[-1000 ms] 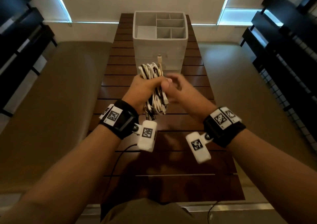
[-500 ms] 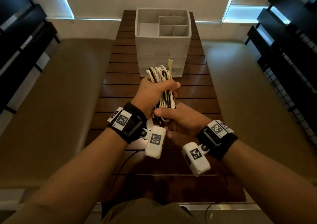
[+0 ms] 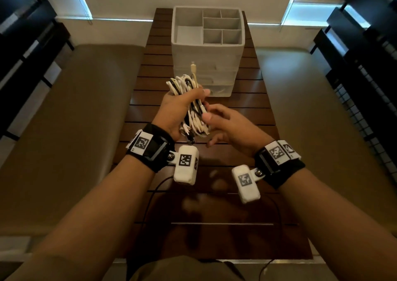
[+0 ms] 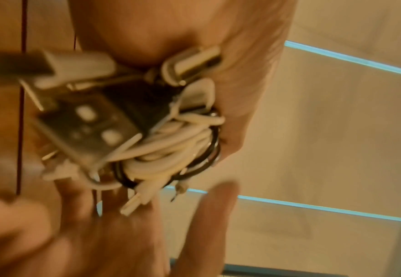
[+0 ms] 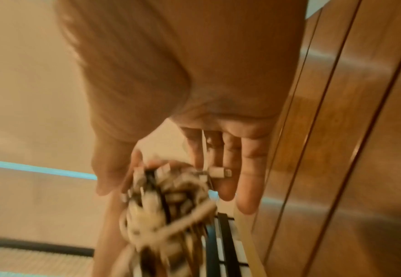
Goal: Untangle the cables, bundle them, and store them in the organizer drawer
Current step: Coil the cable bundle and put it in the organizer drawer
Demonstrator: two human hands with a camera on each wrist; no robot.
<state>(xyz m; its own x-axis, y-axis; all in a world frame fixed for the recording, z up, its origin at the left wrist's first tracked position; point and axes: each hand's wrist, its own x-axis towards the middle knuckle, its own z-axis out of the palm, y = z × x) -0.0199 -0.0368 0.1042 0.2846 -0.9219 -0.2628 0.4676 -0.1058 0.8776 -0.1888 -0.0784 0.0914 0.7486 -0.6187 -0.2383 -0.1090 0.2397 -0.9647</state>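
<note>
The cables (image 3: pixel 189 104) form one coiled bundle of smooth round cord, mostly white with a few black strands. The number of separate cables in it cannot be counted. One white plug (image 3: pixel 193 65) stands up from the top of the bundle on a short stiff lead. In the left wrist view the bundle (image 4: pixel 170 146) ends in several white connectors and one flat metal USB shell (image 4: pixel 87 127); the picture is blurred.

The left hand (image 3: pixel 174 113) holds the bundle upright above the table (image 3: pixel 247 113), fingers and thumb curled round its middle, the thumb lying across the front. The right hand (image 3: pixel 232 128) is beside the bundle on its right. Its thumb tip touches the cords. In the right wrist view the fingers (image 5: pixel 249 165) are nearly straight and loosely spread, with a small white plug (image 5: pixel 220 172) lying against them; whether they pinch it cannot be told.

The table is dark brown wood in horizontal slats with a glossy finish. One organizer (image 3: pixel 206 52) stands on its far end, just beyond the bundle: a pale box, open on top, divided into six compartments, one large and five smaller. Drawer fronts show faintly on its near face. Each wrist carries one black band with white coded tags.
</note>
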